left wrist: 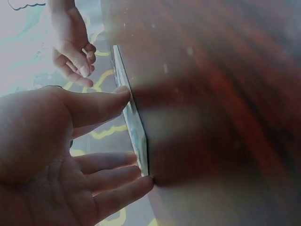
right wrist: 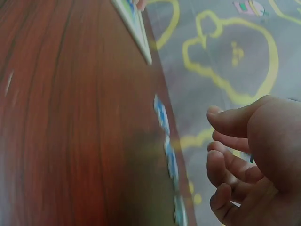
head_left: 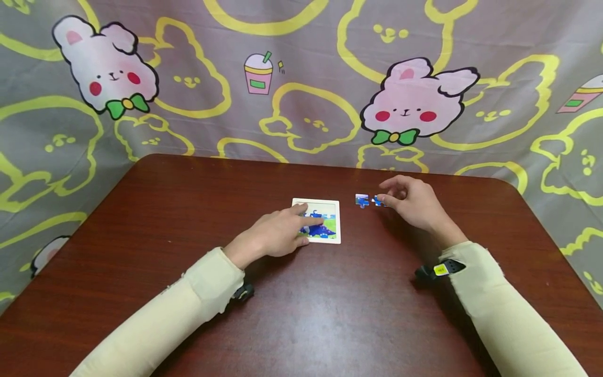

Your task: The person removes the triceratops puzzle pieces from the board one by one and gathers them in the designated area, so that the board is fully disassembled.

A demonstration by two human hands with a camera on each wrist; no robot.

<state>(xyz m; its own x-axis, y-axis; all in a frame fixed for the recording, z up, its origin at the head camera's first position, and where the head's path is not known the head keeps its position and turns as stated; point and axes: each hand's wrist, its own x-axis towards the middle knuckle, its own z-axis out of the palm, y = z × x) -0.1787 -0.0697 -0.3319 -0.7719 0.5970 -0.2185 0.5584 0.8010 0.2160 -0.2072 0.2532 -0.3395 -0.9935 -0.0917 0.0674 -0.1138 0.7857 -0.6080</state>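
A small square jigsaw board (head_left: 338, 222) with a white frame and a blue, green and yellow picture lies on the table. My left hand (head_left: 278, 231) rests on its left part with fingers extended, covering some of the picture. In the left wrist view the thumb and fingertips touch the board (left wrist: 136, 127). To the right of the board lies a jigsaw piece (head_left: 361, 200), with another blue piece (head_left: 378, 200) beside it. Over that one hovers my right hand (head_left: 414, 203), fingers loosely bent and nothing between them. A third piece (right wrist: 179, 210) shows in the right wrist view.
The brown wooden table (head_left: 306, 309) has a glossy top. Behind it hangs a grey curtain (head_left: 325, 68) with rabbit and yellow outline prints. A dark wrist camera (head_left: 440, 269) sits on the right sleeve.
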